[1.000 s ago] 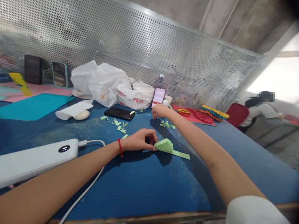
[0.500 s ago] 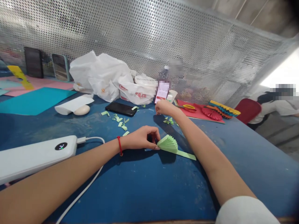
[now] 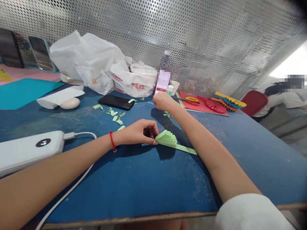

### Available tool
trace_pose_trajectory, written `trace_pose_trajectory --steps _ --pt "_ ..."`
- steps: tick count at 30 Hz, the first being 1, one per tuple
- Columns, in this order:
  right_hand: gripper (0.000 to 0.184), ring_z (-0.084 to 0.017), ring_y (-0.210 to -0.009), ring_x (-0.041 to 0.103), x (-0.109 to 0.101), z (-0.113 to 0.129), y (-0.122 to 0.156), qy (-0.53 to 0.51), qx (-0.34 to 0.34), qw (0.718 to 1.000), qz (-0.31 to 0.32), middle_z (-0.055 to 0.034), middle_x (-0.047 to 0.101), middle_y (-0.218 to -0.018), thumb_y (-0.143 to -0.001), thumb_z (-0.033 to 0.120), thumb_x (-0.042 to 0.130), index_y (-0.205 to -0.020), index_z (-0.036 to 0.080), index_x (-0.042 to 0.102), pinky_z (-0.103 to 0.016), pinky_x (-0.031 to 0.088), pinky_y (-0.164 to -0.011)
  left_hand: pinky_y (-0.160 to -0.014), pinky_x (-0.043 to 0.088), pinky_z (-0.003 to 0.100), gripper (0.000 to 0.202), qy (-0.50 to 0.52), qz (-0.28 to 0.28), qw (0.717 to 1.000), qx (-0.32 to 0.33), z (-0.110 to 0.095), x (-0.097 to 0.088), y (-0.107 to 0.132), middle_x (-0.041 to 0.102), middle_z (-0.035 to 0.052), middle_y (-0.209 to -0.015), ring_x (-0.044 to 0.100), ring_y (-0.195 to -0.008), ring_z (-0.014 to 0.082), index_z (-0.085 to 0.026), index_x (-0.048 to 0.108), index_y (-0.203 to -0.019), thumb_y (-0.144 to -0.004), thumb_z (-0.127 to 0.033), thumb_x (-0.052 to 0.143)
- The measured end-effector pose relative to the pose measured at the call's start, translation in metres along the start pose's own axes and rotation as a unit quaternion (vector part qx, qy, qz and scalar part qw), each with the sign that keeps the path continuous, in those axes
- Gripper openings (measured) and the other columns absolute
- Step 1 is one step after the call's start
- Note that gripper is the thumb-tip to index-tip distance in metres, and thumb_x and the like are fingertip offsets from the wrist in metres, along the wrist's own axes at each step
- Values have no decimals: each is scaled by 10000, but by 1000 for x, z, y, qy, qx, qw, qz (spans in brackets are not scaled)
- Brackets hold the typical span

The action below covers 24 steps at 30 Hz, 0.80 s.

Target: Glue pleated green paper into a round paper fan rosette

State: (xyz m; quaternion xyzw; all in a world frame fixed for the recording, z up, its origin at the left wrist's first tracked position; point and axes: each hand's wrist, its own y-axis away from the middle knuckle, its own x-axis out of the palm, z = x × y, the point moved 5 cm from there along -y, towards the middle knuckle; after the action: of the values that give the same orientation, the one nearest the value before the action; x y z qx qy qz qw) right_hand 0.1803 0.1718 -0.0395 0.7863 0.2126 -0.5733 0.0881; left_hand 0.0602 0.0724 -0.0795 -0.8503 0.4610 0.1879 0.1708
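- Pinching with my left hand (image 3: 136,132): a pleated green paper fan (image 3: 166,139), its gathered end pressed between thumb and fingers, low over the blue work table (image 3: 124,191).
- Attached green paper strip (image 3: 185,149): runs rightward from the fan along the tabletop.
- My right hand (image 3: 163,101): raised further along the table, fingertips bunched downward, just beside green paper scraps (image 3: 167,114); whether it pinches anything, I cannot tell.
- Left wrist: red cord bracelet (image 3: 111,140).
- Nearby: white power bank (image 3: 28,147) with white cable (image 3: 72,169), black smartphone (image 3: 116,101), more green paper scraps (image 3: 114,116).
- Far edge: yellow-handled scissors (image 3: 193,101) on red card (image 3: 203,110).
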Motion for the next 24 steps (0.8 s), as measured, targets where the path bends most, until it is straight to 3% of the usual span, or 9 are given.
trace_pose_trajectory --steps 8,15,24 --pt "333 -317 -1087 685 5 -9 -2 -14 7 1000 8 -233 730 -1136 -886 90 538 -1149 50 737 -351 502 -898 -569 437 193 260 7 -2 1000 0 0 1 1 638 -15 -733 581 -653 97 -131 641 -859 -713 -264 809" --pt "195 -175 -849 708 9 -29 -4 -60 -15 997 45 -95 784 -943 -867 196 685 -1017 129 790 -215 474 -725 -567 423 189 246 -1 -2 1000 9 -1 1 2 648 -11 -745 580 -667 95 -130 656 -863 -715 -246 815" --pt "227 -257 -1018 693 11 -17 -1 -25 -29 999 12 -167 751 -1060 -864 109 654 -1057 88 772 -298 487 -866 -567 432 182 253 -6 -7 1000 4 3 2 -1 656 -16 -734 609 -670 96 -139 653 -865 -712 -263 813"
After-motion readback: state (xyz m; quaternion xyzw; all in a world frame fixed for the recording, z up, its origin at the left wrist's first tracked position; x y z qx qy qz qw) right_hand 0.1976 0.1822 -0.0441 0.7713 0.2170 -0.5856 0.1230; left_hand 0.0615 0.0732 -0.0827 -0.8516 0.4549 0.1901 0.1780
